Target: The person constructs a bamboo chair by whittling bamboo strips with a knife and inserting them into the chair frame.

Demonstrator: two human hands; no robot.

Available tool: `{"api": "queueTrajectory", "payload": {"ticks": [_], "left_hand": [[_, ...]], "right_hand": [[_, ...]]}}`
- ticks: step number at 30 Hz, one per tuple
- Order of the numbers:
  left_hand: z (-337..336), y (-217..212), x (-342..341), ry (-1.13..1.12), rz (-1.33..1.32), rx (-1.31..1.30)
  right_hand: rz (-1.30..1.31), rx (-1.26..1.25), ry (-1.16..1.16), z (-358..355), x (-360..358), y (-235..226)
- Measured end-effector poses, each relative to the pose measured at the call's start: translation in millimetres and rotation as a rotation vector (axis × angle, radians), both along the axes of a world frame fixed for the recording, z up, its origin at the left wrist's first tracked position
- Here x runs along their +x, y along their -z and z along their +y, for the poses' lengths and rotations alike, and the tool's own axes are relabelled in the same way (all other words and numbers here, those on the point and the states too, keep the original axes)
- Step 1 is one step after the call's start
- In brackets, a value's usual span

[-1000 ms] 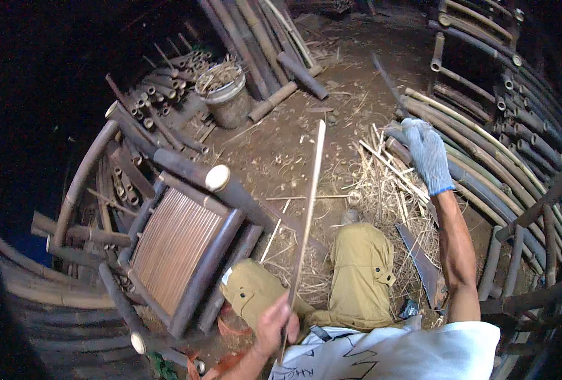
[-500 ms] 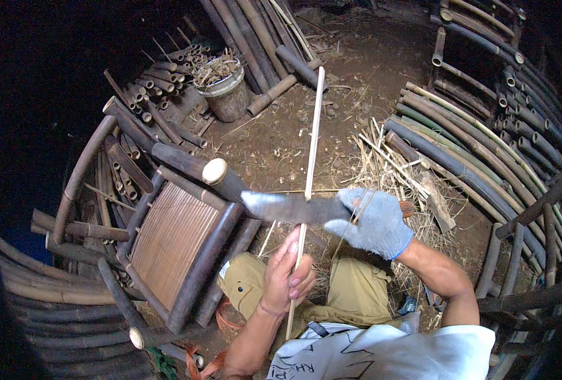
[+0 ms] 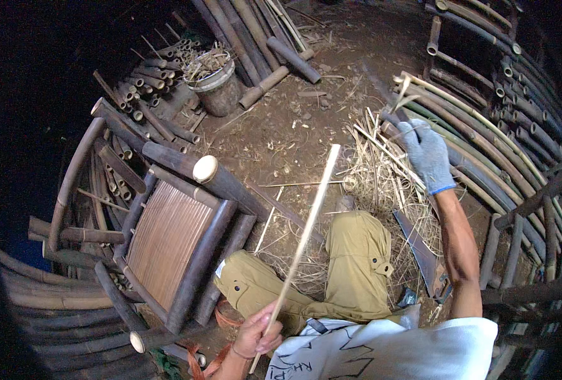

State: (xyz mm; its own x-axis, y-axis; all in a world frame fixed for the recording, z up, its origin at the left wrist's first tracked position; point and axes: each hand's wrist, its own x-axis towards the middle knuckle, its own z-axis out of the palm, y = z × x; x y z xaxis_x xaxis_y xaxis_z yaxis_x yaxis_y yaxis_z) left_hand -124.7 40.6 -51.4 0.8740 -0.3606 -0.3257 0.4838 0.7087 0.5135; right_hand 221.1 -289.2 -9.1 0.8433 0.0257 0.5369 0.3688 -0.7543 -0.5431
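My left hand (image 3: 258, 332) is closed around the lower part of a long, pale bamboo strip (image 3: 306, 234), which slants up and to the right over my knees. My right hand (image 3: 428, 155), in a grey work glove, is reached out at the far right above the shavings. Its fingers are wrapped round a large knife, whose dark blade (image 3: 380, 85) is smeared by motion and points up and left. A pale, curled bamboo sliver (image 3: 406, 94) shows beside the blade. The handle is mostly hidden by the glove.
A bamboo chair with a slatted panel (image 3: 173, 221) stands at my left. Shavings (image 3: 388, 180) lie ahead of my right knee, a handsaw (image 3: 420, 250) beside it. Stacked bamboo poles (image 3: 483, 152) are at the right. A bucket of scraps (image 3: 214, 85) stands far left.
My right hand has swung the knife away from the strip, up and to the right. My left hand has drawn the strip down and left, toward my body.
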Motion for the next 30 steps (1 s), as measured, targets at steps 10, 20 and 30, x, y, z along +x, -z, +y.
{"api": "queueTrajectory", "payload": {"ticks": [10,20,30], "left_hand": [[-53,-35,119,-0.264,-0.294,0.802],[-60,-33,78,-0.103,-0.188,0.811],[-13,-12,49,-0.408,-0.24,0.666]], "right_hand": [[0.076,-0.236,-0.582,85,-118,-4],[0.03,-0.159,-0.311,56,-81,9],[-0.142,0.145,-0.245,-4,5,26]]}}
